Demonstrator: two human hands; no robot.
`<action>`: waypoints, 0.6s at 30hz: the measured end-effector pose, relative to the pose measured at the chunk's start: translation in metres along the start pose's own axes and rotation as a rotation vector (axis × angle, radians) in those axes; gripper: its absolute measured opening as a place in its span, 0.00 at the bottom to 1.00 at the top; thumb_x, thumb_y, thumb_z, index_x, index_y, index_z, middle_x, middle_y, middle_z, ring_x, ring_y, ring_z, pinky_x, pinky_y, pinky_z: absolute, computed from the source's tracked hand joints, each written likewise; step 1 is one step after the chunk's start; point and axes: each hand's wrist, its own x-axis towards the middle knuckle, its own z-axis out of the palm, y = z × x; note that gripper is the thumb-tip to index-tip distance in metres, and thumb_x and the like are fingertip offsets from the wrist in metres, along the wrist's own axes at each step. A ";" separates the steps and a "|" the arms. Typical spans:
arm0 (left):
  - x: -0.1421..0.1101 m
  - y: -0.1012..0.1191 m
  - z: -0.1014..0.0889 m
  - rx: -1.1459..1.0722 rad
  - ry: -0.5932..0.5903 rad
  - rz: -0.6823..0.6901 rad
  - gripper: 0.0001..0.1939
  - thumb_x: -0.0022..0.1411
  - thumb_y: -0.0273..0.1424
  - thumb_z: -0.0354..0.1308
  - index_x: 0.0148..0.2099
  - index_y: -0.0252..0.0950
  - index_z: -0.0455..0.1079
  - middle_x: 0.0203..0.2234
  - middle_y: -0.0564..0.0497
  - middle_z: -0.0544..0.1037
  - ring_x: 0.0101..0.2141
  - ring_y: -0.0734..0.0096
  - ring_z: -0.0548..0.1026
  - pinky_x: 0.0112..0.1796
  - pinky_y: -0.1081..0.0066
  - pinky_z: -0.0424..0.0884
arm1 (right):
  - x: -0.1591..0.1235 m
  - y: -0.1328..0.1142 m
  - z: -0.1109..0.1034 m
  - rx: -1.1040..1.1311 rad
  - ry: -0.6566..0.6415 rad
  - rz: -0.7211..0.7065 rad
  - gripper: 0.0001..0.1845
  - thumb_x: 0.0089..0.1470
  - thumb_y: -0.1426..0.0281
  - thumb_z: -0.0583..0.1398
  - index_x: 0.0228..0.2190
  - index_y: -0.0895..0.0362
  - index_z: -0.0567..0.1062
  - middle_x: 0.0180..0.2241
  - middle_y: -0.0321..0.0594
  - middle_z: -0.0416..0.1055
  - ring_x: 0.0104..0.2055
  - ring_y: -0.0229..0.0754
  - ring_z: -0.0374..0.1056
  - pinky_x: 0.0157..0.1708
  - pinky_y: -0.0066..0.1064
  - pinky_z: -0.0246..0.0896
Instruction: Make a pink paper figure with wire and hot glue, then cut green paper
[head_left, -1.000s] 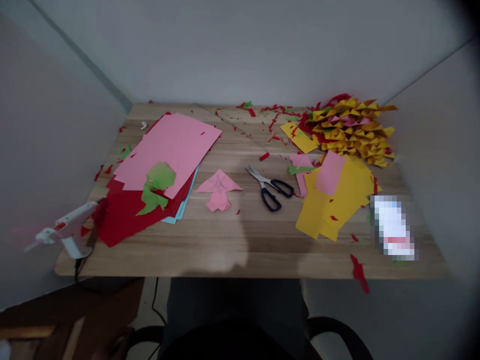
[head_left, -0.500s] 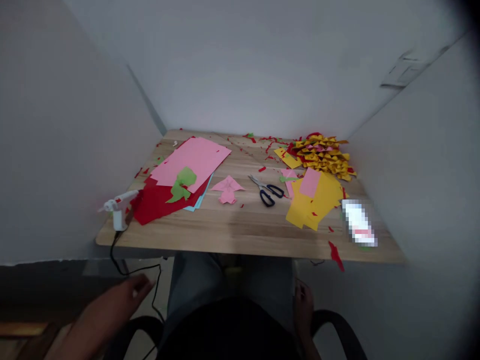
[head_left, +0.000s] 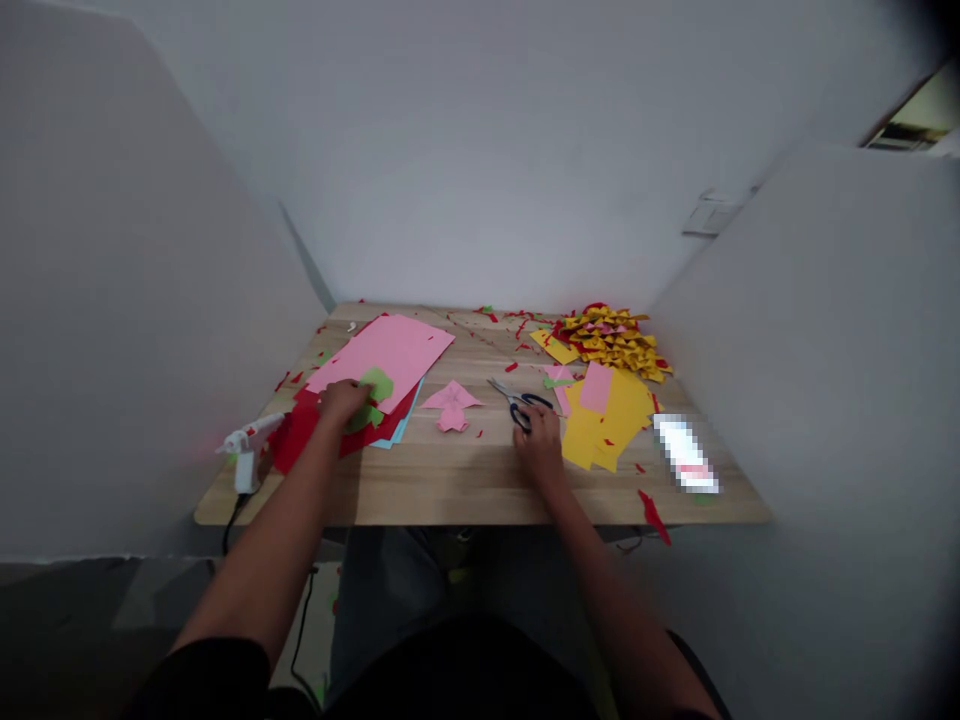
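Over the left stack of coloured paper reaches my left hand [head_left: 343, 398], its fingertips at a green paper cutout [head_left: 377, 383]; how they are bent is hard to make out. The pink sheet [head_left: 397, 350] and red sheet [head_left: 289, 448] lie beneath. My right hand [head_left: 540, 442] has its fingers closed at the dark handles of the scissors [head_left: 504, 390], which still lie on the table with blades pointing away to the left. Between both hands rests a folded pink paper piece [head_left: 452, 405].
A white glue gun [head_left: 251, 435] with a cord stands at the table's left edge. Yellow sheets [head_left: 630, 405] and a pile of folded yellow paper pieces [head_left: 619, 345] lie at right. A blurred-out bright phone-like object [head_left: 685, 452] sits near the right edge. Red scraps are scattered around.
Both hands have risen from below the table edge onto the tabletop, the left to the green paper, the right to the scissors. The view has tilted up slightly.
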 end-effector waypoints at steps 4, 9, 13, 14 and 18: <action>0.008 -0.005 0.008 -0.191 0.089 -0.059 0.19 0.67 0.38 0.58 0.55 0.33 0.69 0.50 0.44 0.74 0.46 0.60 0.76 0.46 0.56 0.76 | 0.044 -0.001 0.013 -0.145 -0.147 0.045 0.18 0.62 0.65 0.61 0.51 0.58 0.72 0.55 0.47 0.69 0.55 0.50 0.67 0.55 0.50 0.64; 0.005 0.001 0.010 -0.483 0.159 -0.021 0.13 0.66 0.38 0.60 0.44 0.31 0.71 0.34 0.50 0.76 0.34 0.71 0.75 0.37 0.68 0.74 | 0.058 0.005 0.008 -0.230 -0.324 0.086 0.19 0.63 0.63 0.61 0.52 0.58 0.72 0.54 0.47 0.70 0.52 0.48 0.70 0.50 0.47 0.69; -0.018 0.022 0.010 -0.696 0.146 0.036 0.20 0.55 0.46 0.64 0.38 0.33 0.69 0.25 0.56 0.71 0.26 0.76 0.70 0.29 0.75 0.69 | 0.065 0.006 -0.002 -0.195 -0.426 0.130 0.20 0.63 0.63 0.61 0.53 0.58 0.71 0.54 0.46 0.70 0.51 0.48 0.71 0.50 0.47 0.70; -0.027 0.028 0.012 -0.729 0.132 0.043 0.22 0.52 0.47 0.65 0.37 0.34 0.69 0.24 0.56 0.71 0.24 0.76 0.69 0.27 0.76 0.67 | 0.067 0.007 -0.005 -0.172 -0.445 0.150 0.20 0.63 0.63 0.61 0.53 0.58 0.71 0.54 0.46 0.70 0.51 0.48 0.71 0.50 0.47 0.70; -0.061 0.046 0.030 -0.787 0.046 0.032 0.20 0.49 0.47 0.66 0.31 0.34 0.69 0.20 0.58 0.68 0.20 0.79 0.62 0.23 0.77 0.59 | 0.073 0.013 -0.022 -0.019 -0.479 0.248 0.19 0.62 0.63 0.62 0.51 0.58 0.72 0.51 0.46 0.72 0.50 0.47 0.71 0.49 0.47 0.69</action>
